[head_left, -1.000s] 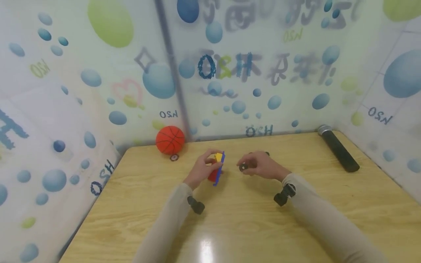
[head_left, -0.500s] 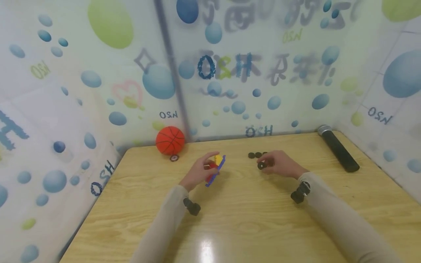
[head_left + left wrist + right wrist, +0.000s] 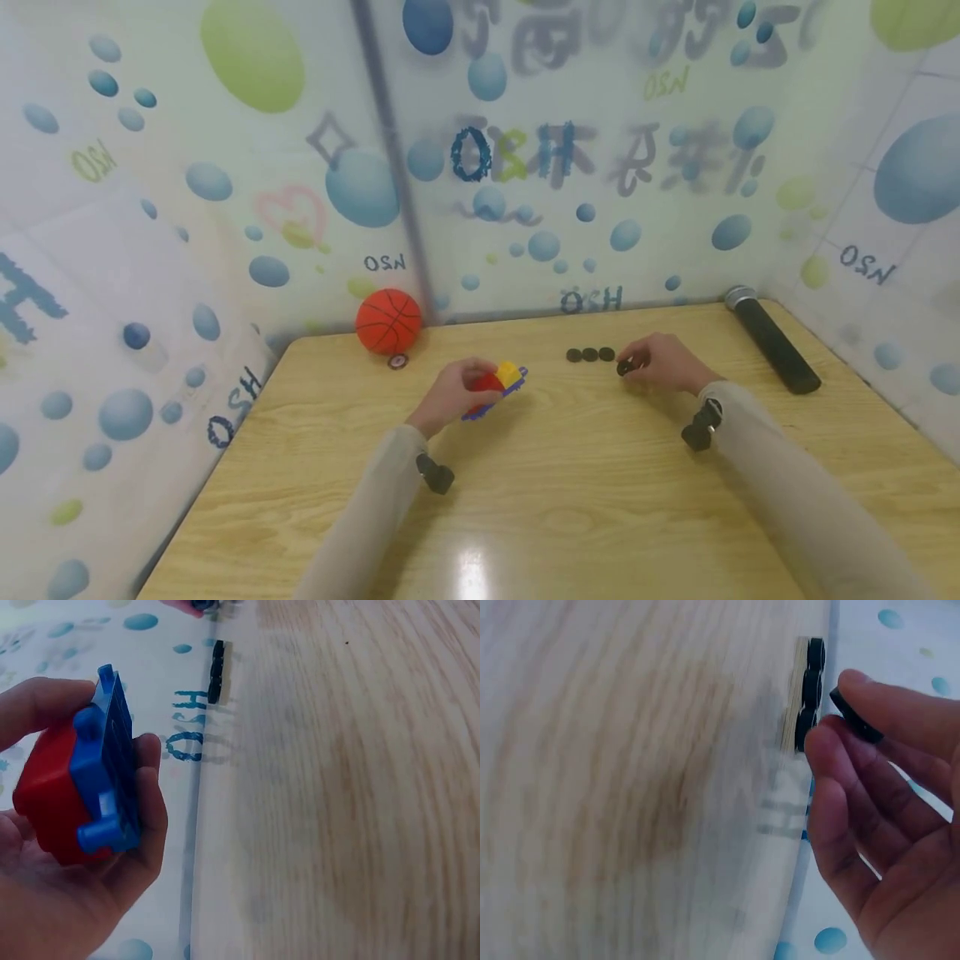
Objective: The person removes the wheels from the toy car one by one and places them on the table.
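My left hand [image 3: 450, 393] grips a toy truck body [image 3: 60, 791] by its red part, thumb on one side and fingers on the other. A yellow block [image 3: 507, 373] sits at its front, and the blue chassis [image 3: 105, 761] has short axle stubs with no wheels on them. Between thumb and fingertips, my right hand [image 3: 666, 363] pinches a small black toy wheel [image 3: 855, 718]. Just left of that hand, three more black wheels [image 3: 590, 354] lie in a row on the wooden table [image 3: 570, 483].
A red basketball [image 3: 388, 322] stands at the back left, with a small round dark-rimmed disc [image 3: 397, 362] in front of it. Toward the right edge lies a black microphone [image 3: 772, 342]. A patterned wall [image 3: 525, 275] rises behind the table.
My right hand has moved right with the wheel and now holds it at the right end of the row, uncovering the three wheels. My left hand has tilted the truck body flatter.
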